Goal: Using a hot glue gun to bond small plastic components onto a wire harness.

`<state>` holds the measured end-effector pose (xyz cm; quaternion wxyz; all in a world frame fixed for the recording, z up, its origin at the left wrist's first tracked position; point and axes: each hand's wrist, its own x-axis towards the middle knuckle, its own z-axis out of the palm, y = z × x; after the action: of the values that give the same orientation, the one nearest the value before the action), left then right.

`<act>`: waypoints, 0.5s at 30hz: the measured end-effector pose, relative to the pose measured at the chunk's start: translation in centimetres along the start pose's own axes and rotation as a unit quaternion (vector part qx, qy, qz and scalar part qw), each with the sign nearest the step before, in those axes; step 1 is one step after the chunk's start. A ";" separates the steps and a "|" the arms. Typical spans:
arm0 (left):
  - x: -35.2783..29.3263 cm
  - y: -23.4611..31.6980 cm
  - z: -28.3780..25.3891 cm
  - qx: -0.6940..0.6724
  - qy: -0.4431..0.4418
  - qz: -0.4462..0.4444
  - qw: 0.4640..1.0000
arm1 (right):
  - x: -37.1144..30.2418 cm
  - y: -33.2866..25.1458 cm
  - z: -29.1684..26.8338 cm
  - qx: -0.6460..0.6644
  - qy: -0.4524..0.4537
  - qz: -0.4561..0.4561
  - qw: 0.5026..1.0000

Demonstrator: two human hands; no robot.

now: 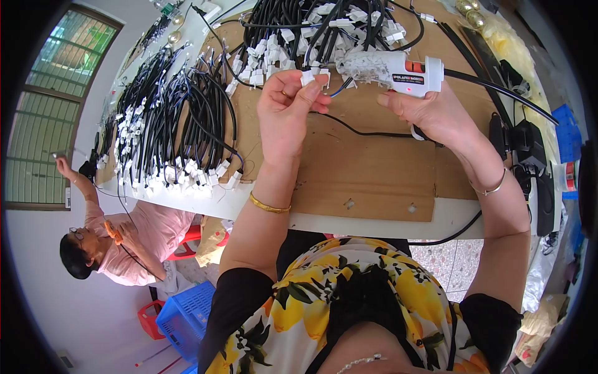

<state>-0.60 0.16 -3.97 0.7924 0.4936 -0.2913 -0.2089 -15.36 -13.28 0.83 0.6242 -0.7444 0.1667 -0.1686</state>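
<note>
My left hand (pixel 281 121) is closed in a pinch, thumb against fingers, on a small white connector (pixel 306 77) with a thin cable. Wrapped round the grip of a white hot glue gun (pixel 374 67) is my right hand (pixel 441 115), its thumb lying along the underside. The gun's nozzle points left and is close to the connector; I cannot tell whether they touch. A long black rod (pixel 504 93) sticks out of the gun's rear end. Just beyond both hands lies a large heap of black cables (pixel 283 19) with white connectors.
Brown cardboard (pixel 367 174) covers much of the white table (pixel 355 224). More bundled black cables (pixel 156 118) lie at left. Black adapters (pixel 529 143) stand at the right edge. Across the table's left end sits a co-worker (pixel 149 234) in pink, near a blue crate (pixel 187 315).
</note>
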 end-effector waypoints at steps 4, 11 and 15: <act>0.1 -0.2 -0.1 -0.008 -0.022 -0.017 1.000 | 0.1 0.3 0.2 0.009 0.011 -0.029 0.999; 0.2 -0.9 -0.8 -0.051 -0.003 -0.036 0.998 | 0.5 0.4 -0.1 0.014 0.008 -0.018 1.000; 0.2 -1.2 -1.1 -0.144 0.023 -0.083 0.986 | 0.4 0.3 -0.2 0.005 0.009 0.034 0.999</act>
<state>0.20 0.30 -5.36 0.8414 0.4018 -0.1980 -0.3023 -15.06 -13.68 0.61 0.6315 -0.7338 0.1972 -0.1547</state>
